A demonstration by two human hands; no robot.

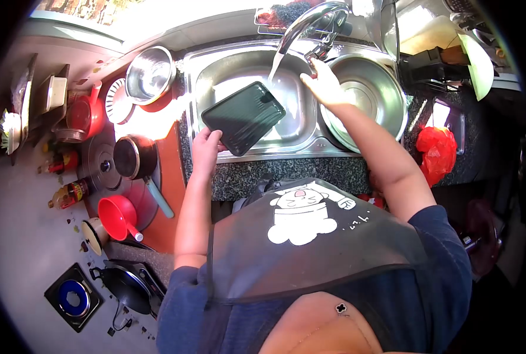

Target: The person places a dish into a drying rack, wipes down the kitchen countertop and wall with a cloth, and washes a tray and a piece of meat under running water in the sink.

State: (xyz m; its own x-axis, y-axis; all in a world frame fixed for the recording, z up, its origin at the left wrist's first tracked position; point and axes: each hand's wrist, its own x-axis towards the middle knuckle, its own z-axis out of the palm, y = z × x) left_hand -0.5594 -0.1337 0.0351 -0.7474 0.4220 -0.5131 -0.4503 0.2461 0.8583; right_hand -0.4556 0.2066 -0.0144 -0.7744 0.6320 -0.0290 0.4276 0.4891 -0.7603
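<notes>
My left hand (207, 146) grips the near-left corner of a dark green, ribbed rectangular tray (244, 118), which is tilted over the sink basin (207, 88). Water (275, 66) runs from the curved metal tap (301, 23) beside the tray's far edge. Between the basin and a large metal bowl, my right hand (325, 85) reaches to the base of the tap. Its fingertips are on the dark tap handle (315, 54), with the thumb held apart. A small red bit shows near these fingers, too small to name.
The large metal bowl (372, 97) fills the sink's right side. A red plastic bag (437, 150) lies on the right counter. To the left are a steel pot (149, 74), a dark saucepan (134, 156) and a red ladle-like scoop (118, 215). A wire rack (267, 16) stands behind the sink.
</notes>
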